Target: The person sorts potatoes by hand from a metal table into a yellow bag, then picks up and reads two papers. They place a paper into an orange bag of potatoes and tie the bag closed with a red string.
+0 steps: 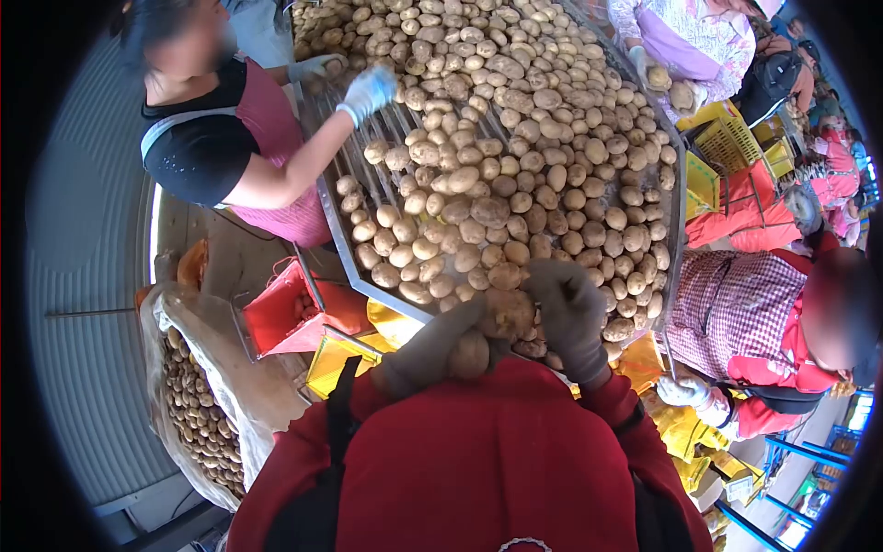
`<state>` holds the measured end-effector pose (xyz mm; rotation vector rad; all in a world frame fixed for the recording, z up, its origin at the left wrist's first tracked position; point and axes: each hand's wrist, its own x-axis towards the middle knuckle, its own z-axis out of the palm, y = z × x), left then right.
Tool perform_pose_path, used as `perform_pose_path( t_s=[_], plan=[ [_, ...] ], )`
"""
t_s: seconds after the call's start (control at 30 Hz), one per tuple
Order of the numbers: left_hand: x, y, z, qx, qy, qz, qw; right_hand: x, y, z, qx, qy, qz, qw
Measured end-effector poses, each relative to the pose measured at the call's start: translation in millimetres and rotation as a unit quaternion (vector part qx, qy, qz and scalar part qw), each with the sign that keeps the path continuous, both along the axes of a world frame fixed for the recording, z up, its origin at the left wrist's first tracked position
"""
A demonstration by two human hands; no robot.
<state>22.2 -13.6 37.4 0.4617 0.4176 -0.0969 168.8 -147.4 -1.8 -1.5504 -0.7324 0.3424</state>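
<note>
- Two potatoes lie at the person's hands near the centre of the frame: a large potato (508,316) between the gloves, and a smaller potato (469,355) just below and to its left.
- Left hand (425,348), in a grey glove, is partly closed, with the smaller potato against its palm side and its fingertips at the left edge of the large one.
- Right hand (567,315), also gloved in grey, has its fingers bent inward beside the large potato; whether it grips anything I cannot tell.
- Just above the hands, a broad heap of potatoes (543,124) spreads to the top of the frame over a table with a metal rim (391,301); dark slats (375,175) show at its left side.
- At upper left, a person in a black and pink top (262,120) reaches over the heap with a pale glove (370,92).
- At upper right, another person holds potatoes; at right, a person wears a checked apron (727,299).
- At lower left stand a red basket (287,333), a yellow basket (342,363) and a pale sack (259,391) with potatoes inside.
</note>
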Motion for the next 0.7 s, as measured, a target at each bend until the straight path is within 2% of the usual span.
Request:
perform_pose_path(
  t_s=[0.1,0.2,0.33,0.4,0.43,0.47,0.53,0.6,0.63,0.7],
  plan=[
    [-3.0,3.8,-10.6,-0.033,0.010,0.007,0.999,9.0,-6.7,14.4,-0.085,0.119,-0.017,0.989],
    [-6.2,5.8,-19.2,-0.041,0.023,0.004,0.999,-5.4,-22.6,19.4,-0.059,0.183,0.012,0.981],
    [-4.4,5.0,-20.3,0.005,0.045,-0.023,0.999,-4.1,-32.2,19.1,-0.180,0.071,0.147,0.970],
    [8.5,3.1,-21.4,0.076,0.020,-0.037,0.996,6.4,-30.8,28.8,-0.306,0.031,0.159,0.938],
    [12.6,1.1,-25.9,0.102,-0.004,-0.044,0.994,9.7,-34.8,21.0,-0.273,-0.084,0.188,0.940],
    [11.7,2.6,-28.4,0.044,0.005,-0.033,0.998,12.2,-38.2,10.8,-0.247,-0.196,0.215,0.924],
    [7.2,8.7,-42.3,0.019,0.000,-0.029,0.999,5.8,-33.9,13.9,-0.187,-0.232,0.175,0.938],
    [10.6,6.7,-44.4,0.026,0.006,-0.014,1.000,7.8,-36.5,-1.8,-0.190,-0.122,0.136,0.965],
    [9.5,6.7,-22.6,-0.001,0.033,0.005,0.999,10.1,-35.8,-6.9,-0.182,-0.064,0.128,0.973],
    [6.8,12.3,-16.4,-0.028,0.060,0.035,0.997,21.4,-35.0,-4.9,-0.275,0.062,0.100,0.954]
  ],
)
